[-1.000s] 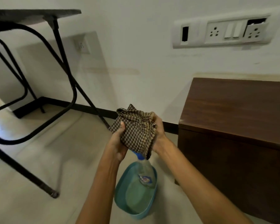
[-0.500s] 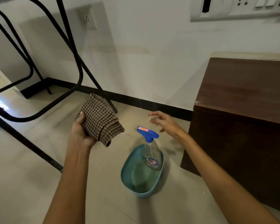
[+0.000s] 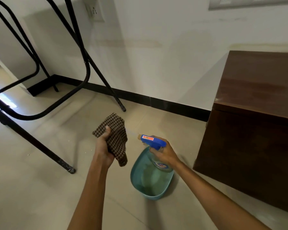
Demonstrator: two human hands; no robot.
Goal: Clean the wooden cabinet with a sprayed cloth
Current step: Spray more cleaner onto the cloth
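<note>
A brown checked cloth (image 3: 114,133) hangs bunched in my left hand (image 3: 104,147), held above the floor at centre. My right hand (image 3: 165,151) grips the neck of a clear spray bottle (image 3: 161,165) with a blue trigger head (image 3: 152,140); the nozzle points left toward the cloth. The bottle's base sits over a teal plastic basin (image 3: 136,180) on the floor. The dark wooden cabinet (image 3: 256,113) stands at the right against the wall, apart from both hands.
A black metal table frame (image 3: 83,63) spreads its legs across the left, one foot (image 3: 71,170) close to my left arm. White wall with black skirting (image 3: 173,105) runs behind. Beige tiled floor (image 3: 32,188) lies below.
My right hand let go of the cloth, reached down and closed on the spray bottle. My left hand kept the cloth and moved it left, then beside the nozzle. The view tilted downward.
</note>
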